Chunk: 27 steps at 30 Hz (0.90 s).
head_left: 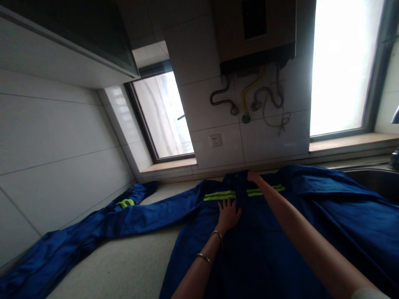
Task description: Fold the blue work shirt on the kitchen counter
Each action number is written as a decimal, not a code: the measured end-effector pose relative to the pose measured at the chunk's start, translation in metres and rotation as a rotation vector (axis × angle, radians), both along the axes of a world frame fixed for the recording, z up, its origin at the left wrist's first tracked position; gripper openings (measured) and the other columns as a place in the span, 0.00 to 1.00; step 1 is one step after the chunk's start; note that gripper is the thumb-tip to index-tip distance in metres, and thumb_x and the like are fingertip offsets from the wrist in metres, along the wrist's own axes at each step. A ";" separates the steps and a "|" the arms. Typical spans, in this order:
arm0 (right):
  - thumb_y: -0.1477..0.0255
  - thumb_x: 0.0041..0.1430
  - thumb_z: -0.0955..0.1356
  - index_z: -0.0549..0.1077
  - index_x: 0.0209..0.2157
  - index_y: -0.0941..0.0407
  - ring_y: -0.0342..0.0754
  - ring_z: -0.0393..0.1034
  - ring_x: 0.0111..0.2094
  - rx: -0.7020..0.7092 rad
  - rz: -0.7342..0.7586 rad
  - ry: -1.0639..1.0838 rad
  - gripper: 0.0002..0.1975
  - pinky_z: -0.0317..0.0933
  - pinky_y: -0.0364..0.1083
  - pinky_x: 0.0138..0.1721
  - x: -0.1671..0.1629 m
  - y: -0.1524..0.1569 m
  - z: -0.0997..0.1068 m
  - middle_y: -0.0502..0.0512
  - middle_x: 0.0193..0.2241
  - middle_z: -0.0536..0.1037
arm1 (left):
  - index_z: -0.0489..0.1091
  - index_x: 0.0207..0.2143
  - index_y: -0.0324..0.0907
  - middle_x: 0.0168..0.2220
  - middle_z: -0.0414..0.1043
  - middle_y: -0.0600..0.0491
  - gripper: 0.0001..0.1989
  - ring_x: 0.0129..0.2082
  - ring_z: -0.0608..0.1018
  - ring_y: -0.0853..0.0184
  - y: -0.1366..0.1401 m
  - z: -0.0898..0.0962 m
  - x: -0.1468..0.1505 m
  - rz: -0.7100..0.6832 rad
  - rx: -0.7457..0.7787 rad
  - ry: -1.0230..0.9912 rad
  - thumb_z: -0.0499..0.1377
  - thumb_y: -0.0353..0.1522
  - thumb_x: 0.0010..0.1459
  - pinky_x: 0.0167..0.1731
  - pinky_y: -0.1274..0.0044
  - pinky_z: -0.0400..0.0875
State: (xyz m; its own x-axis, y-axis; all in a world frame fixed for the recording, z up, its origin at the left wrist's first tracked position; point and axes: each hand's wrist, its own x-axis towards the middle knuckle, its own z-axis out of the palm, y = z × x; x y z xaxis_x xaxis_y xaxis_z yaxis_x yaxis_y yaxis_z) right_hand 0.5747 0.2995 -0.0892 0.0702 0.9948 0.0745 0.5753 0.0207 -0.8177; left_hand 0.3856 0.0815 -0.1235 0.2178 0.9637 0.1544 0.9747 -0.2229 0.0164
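The jacket [249, 249], smooth blue cloth with flat yellow-green and grey bands [220, 195], lies spread over the pale, finely speckled table [124, 265]. The left hand [229, 214] rests on the jacket's chest, fingers spread wide and gripping nothing; two thin metal bangles [203, 258] ring that wrist. The right hand [254, 177] is at the jacket's collar; whether its fingers pinch the cloth, I cannot tell. Beyond the jacket rises glossy tile [218, 155]; right of it, a curved metal sink [370, 176].
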 end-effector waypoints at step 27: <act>0.55 0.61 0.58 0.55 0.61 0.56 0.63 0.37 0.63 0.335 0.021 -0.506 0.31 0.28 0.62 0.58 -0.083 -0.069 -0.019 0.67 0.62 0.48 | 0.54 0.60 0.44 0.63 0.48 0.44 0.29 0.61 0.52 0.48 0.005 -0.012 0.002 -0.023 0.038 -0.050 0.38 0.47 0.61 0.56 0.51 0.43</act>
